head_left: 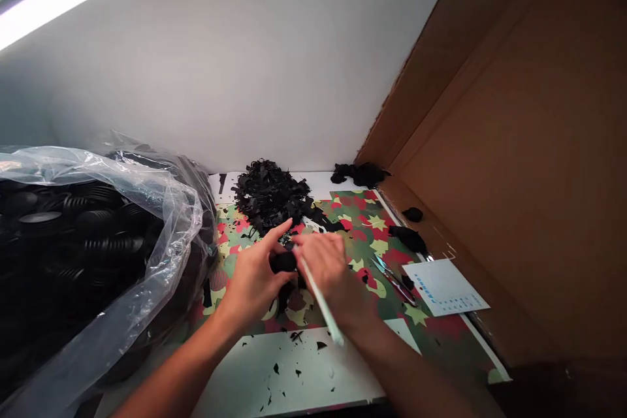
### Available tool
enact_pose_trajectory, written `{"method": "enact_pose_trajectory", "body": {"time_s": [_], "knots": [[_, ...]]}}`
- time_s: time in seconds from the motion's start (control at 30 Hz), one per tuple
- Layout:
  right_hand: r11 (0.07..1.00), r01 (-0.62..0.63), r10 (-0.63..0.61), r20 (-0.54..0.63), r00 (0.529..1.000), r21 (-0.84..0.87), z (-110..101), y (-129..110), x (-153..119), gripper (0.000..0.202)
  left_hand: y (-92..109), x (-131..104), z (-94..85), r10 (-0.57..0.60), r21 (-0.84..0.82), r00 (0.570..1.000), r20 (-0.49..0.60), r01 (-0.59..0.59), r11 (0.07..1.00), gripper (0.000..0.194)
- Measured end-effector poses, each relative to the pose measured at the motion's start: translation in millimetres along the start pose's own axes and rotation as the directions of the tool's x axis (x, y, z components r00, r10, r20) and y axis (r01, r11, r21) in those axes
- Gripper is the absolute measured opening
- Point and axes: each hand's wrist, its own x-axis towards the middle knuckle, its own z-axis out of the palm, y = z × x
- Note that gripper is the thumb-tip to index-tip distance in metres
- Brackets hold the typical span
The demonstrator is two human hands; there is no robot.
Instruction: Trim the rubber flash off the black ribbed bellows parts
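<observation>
First, nearest: pale board (230, 379) dotted with black scraps (321, 345). Next, above camouflage-patterned sheet (360, 241): small black part (283, 263) pinched between thumb and fingers of left hand (252, 277); slim white tool (321, 307) gripped in right hand (323, 264), fingers curled close beside part. Working end hidden; cannot tell whether touching part. Possible fault: slip toward left thumb, caused by part rolling in pinch; if sharp-tipped, gouging from excess pressure. To right, scissors-like tool (394, 279) near white card (443, 287). To left, clear plastic bag (183, 209) of black ribbed parts (110, 245). Farther, before wall (245, 78): heap of black trimmings (272, 192), possibly spilling into work area if nudged.
</observation>
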Motion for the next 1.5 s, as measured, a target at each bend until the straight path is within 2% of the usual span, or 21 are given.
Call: {"method": "enact_pose_trajectory", "body": {"time_s": [0.03, 0.1, 0.17, 0.27, 0.37, 0.47, 0.53, 0.67, 0.8, 1.0, 1.07, 1.17, 1.23, 1.3, 1.37, 1.5], "knots": [[0.989, -0.146, 0.146, 0.003, 0.989, -0.003, -1, 10, 1, 0.021, 1, 0, -0.6, -0.010, -0.055, 1.000, 0.002, 0.010, 0.998, 0.077], [0.918, -0.395, 0.390, 0.091, 0.916, 0.041, -4, 33, 2, 0.019, 2, 1, -2.4, -0.040, -0.182, 0.999, -0.002, 0.039, 0.983, 0.076], [0.878, -0.473, 0.462, 0.123, 0.878, 0.077, -7, 51, 3, 0.021, -1, 3, -4.2, -0.083, -0.297, 0.997, 0.008, 0.082, 0.951, 0.070], [0.867, -0.473, 0.457, 0.129, 0.880, 0.156, -8, 52, 8, 0.017, -7, 8, -4.8, -0.113, -0.357, 0.993, 0.042, 0.121, 0.926, 0.051], [0.824, -0.443, 0.418, 0.148, 0.896, 0.354, -7, 27, 14, 0.027, -12, 10, -2.4, -0.071, -0.316, 0.997, 0.034, 0.078, 0.946, 0.033], [0.773, -0.358, 0.334, 0.144, 0.932, 0.524, -6, 2, 15, 0.019, -13, 9, 1.2, 0.000, -0.288, 1.000, -0.020, -0.006, 0.958, 0.026], [0.770, -0.332, 0.313, 0.131, 0.941, 0.545, -4, -7, 13, 0.013, -12, 8, 3.0, 0.047, -0.217, 0.997, -0.056, -0.058, 0.974, 0.020], [0.763, -0.324, 0.367, 0.037, 0.929, 0.560, 2, -11, 10, 0.012, -9, 4, 4.9, 0.117, -0.012, 0.988, -0.097, -0.119, 0.993, 0.016], [0.777, -0.299, 0.401, -0.070, 0.913, 0.554, 9, -13, 13, 0.021, -7, 0, 9.2, 0.125, 0.016, 0.979, -0.160, -0.124, 0.992, 0.020], [0.781, -0.403, 0.434, 0.051, 0.900, 0.477, 14, -17, 18, 0.021, -7, -2, 18.1, 0.217, -0.024, 0.943, -0.252, -0.230, 0.973, 0.008], [0.760, -0.461, 0.482, 0.077, 0.873, 0.458, 17, -12, 18, 0.021, -6, -2, 19.3, 0.242, -0.042, 0.932, -0.269, -0.263, 0.964, 0.005], [0.698, -0.589, 0.626, 0.054, 0.778, 0.407, 17, 13, 19, 0.024, -3, -6, 17.9, 0.319, -0.110, 0.901, -0.293, -0.363, 0.925, 0.004], [0.666, -0.637, 0.685, 0.018, 0.728, 0.389, 12, 35, 21, 0.027, -2, -6, 15.5, 0.329, -0.202, 0.893, -0.306, -0.399, 0.894, 0.009], [0.663, -0.646, 0.696, 0.006, 0.718, 0.378, 4, 54, 21, 0.026, -1, -5, 13.4, 0.261, -0.295, 0.918, -0.299, -0.349, 0.889, 0.018], [0.678, -0.632, 0.674, 0.026, 0.738, 0.375, -3, 61, 21, 0.026, -2, -1, 12.2, 0.170, -0.349, 0.951, -0.258, -0.256, 0.902, 0.026], [0.687, -0.601, 0.615, 0.114, 0.780, 0.408, -9, 42, 20, 0.031, -6, 5, 11.9, 0.068, -0.403, 0.985, -0.157, -0.126, 0.906, 0.027]]}}
